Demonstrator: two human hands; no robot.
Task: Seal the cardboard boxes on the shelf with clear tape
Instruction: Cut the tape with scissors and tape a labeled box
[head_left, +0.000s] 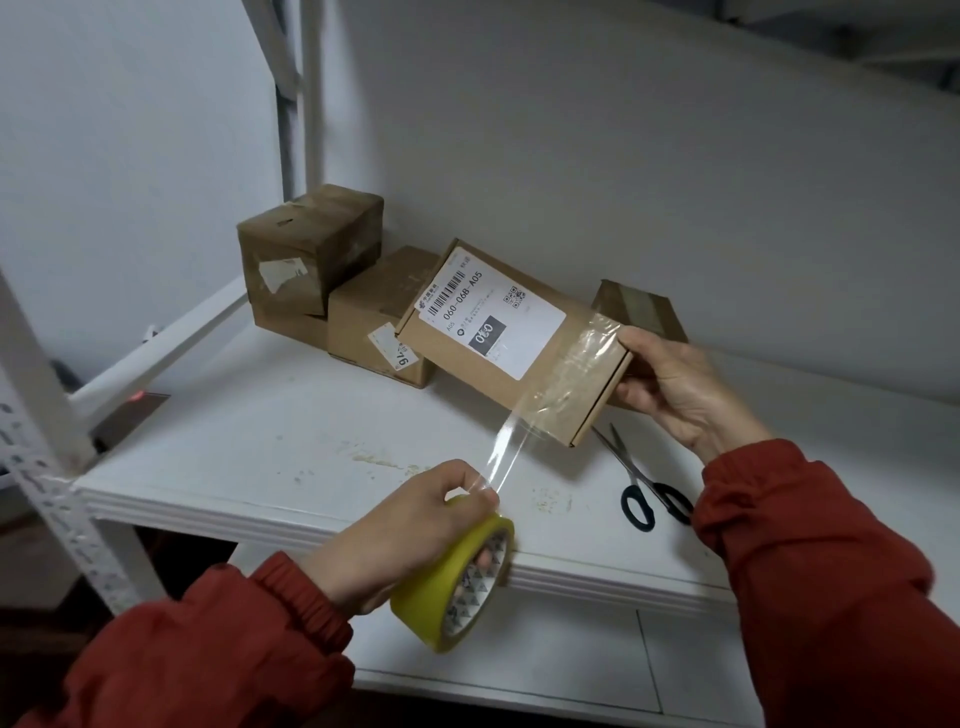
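Labelled box (498, 338) held tilted above shelf (260, 447) by right hand (680, 389), fingers clamped on its 3 o'clock end for steadiness. Tape roll (441, 597) gripped by left hand (410, 525) at 6 o'clock, keeping strip (511, 441) taut for sealing.

Flat box (498, 338): white label facing up, tilted, right end gripped in my right hand (675, 389). Clear tape (519, 421): wrinkled across that end, with a strip stretched down to the yellow tape roll (452, 582) in my left hand (415, 525). Far left: taped box (306, 244) on lower box (288, 325), brown box (374, 322) beside them. Small box (641, 306) far right.
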